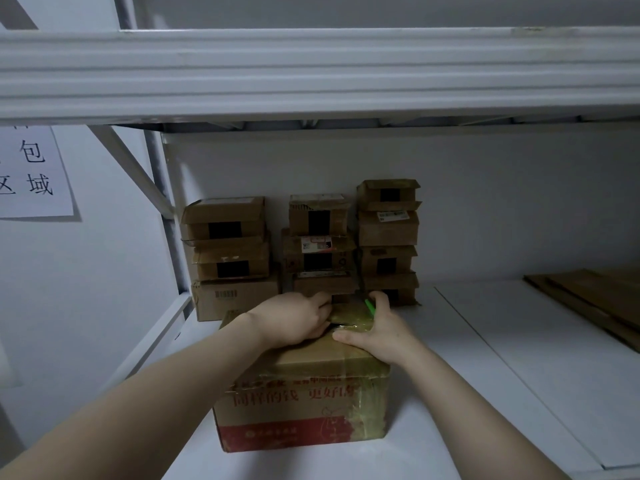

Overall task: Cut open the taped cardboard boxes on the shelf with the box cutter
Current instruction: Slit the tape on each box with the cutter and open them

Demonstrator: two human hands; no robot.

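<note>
On the wall to your far left hangs a paper sign (33, 171) with large black characters; 包 and 区域 can be read. At the back of the white shelf (485, 358) stand three stacks of small cardboard boxes (227, 258), several with white shipping labels too small to read, and what is inside them is hidden. In front sits the big taped box (301, 403), printed in red with 同样的钱 on its face. Your left hand (298, 320) lies on its top with fingers bent at the seam; you cannot tell whether they grip a flap. Your right hand (377, 330) clasps the green box cutter (370, 305) over the far edge of that top, thumb resting on the tape. Flattened cardboard (588, 299) lies at the far right.
</note>
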